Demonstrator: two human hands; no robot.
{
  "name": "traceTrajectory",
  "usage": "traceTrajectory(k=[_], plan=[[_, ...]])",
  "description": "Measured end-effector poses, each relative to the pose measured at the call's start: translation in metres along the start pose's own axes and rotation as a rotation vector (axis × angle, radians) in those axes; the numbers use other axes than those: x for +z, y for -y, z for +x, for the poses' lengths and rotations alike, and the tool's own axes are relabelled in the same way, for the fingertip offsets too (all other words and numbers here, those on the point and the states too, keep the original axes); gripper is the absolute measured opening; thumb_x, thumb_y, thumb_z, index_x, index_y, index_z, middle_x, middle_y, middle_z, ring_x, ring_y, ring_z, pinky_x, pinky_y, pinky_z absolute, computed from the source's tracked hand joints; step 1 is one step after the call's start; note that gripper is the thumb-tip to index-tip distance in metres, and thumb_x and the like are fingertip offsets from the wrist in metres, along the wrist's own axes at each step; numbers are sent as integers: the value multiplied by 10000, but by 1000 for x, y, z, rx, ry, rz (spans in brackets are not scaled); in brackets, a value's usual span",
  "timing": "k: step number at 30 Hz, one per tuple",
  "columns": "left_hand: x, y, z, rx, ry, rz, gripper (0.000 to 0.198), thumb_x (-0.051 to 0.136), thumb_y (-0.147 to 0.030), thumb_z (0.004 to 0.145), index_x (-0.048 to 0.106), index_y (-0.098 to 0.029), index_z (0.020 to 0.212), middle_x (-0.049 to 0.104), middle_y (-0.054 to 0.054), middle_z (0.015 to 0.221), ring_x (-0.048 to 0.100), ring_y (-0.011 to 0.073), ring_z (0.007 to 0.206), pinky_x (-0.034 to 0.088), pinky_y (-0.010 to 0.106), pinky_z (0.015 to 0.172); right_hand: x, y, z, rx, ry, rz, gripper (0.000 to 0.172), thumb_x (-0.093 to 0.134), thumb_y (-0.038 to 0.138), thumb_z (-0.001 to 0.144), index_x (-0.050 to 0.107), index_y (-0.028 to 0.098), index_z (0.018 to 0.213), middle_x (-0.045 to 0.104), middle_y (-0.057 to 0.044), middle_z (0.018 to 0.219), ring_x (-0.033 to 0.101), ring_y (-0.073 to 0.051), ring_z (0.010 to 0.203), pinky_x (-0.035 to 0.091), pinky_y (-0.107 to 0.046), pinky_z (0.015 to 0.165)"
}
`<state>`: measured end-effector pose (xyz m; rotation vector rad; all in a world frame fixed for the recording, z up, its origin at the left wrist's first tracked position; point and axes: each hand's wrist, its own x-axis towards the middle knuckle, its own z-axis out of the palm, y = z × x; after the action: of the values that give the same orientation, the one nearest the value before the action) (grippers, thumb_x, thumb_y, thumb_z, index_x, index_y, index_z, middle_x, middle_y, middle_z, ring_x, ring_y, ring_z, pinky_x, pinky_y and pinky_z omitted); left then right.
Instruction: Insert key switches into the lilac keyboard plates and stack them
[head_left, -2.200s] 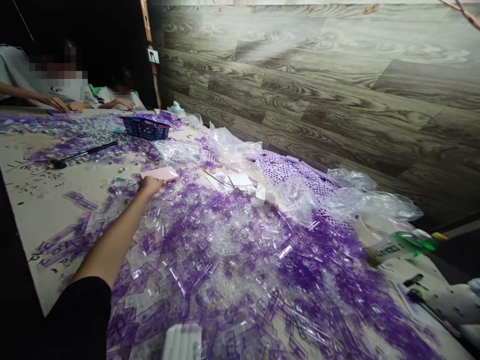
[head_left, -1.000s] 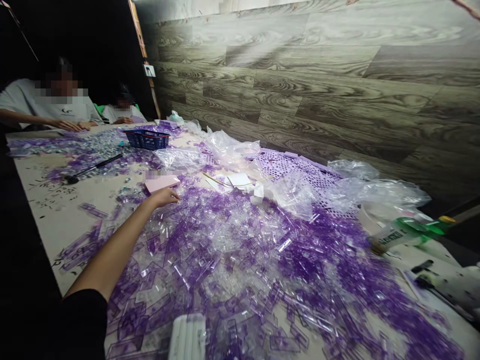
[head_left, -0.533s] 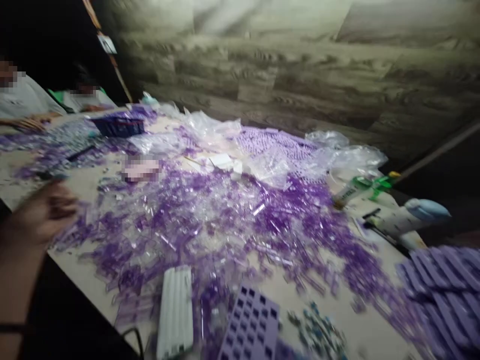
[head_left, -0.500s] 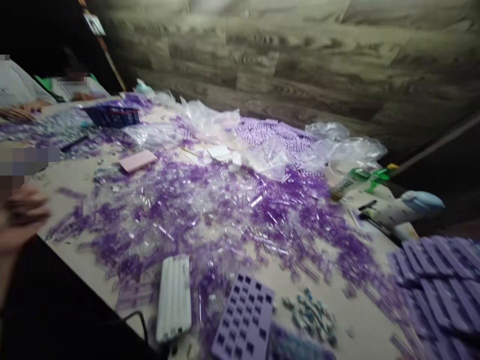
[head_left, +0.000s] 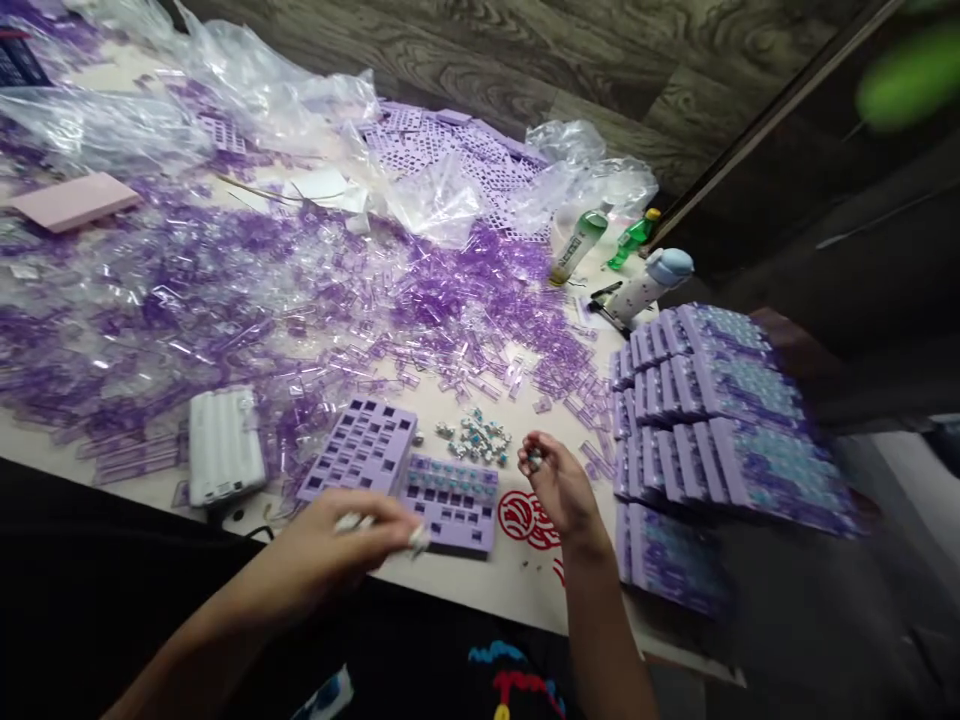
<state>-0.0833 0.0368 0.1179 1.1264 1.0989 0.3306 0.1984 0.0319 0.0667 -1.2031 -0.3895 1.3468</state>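
My left hand (head_left: 341,545) hovers at the near table edge, fingers closed round a small clear plastic piece, just left of a lilac grid tray (head_left: 450,502) partly filled with small bluish parts. A second, empty lilac tray (head_left: 360,448) lies beside it. My right hand (head_left: 553,482) pinches one small bluish part right of the tray. A little heap of loose bluish parts (head_left: 474,438) sits just beyond the tray.
A wide spread of clear and purple plastic pieces (head_left: 225,290) covers the table. A white ribbed block (head_left: 223,443) lies left. Stacks of filled lilac trays (head_left: 705,400) stand right. Bottles (head_left: 577,245), plastic bags (head_left: 442,200) and a pink pad (head_left: 75,200) lie farther back.
The view swung down and right from the far table to the near edge. My left arm drew back from the pink pad; both hands now sit by the lilac trays.
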Motion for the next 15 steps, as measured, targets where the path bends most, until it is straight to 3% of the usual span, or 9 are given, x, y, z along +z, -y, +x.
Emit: traceTrajectory(k=[2,4,7,10,15], plan=[[26,-22,40,138,65,210,217,616,-452,695,710,-282,791,587,-6,526,470,113,406,313,229,363,-4,-5,10,-30,-6,-54,199,662,353,634,635,188,741,543,-22,731,522,-159,670,419,-259,543],[46,-35,87,327,-73,429,236,586,-448,722,713,-253,764,643,13,612,547,140,504,404,245,458,-6,-13,21,-66,-35,-75,215,657,367,628,636,185,740,549,-25,735,522,-161,669,421,-265,553],[67,-33,143,391,-178,532,180,613,-360,708,698,-203,729,660,52,680,600,200,649,454,297,609,-4,-28,39,-132,-97,-78,216,642,386,644,626,190,735,548,-16,738,502,-147,649,412,-253,556],[77,-18,167,465,-250,609,118,613,-265,700,681,-189,759,638,74,780,596,234,774,450,335,722,-1,-41,51,-222,-135,-63,251,593,432,691,612,202,790,553,-6,764,511,-145,699,425,-247,619],[77,-3,172,583,-272,643,252,631,-188,660,651,-196,910,576,67,893,559,242,892,434,364,826,3,-51,55,-314,-30,-56,377,500,539,749,619,202,867,612,-29,881,550,-176,899,419,-293,832]])
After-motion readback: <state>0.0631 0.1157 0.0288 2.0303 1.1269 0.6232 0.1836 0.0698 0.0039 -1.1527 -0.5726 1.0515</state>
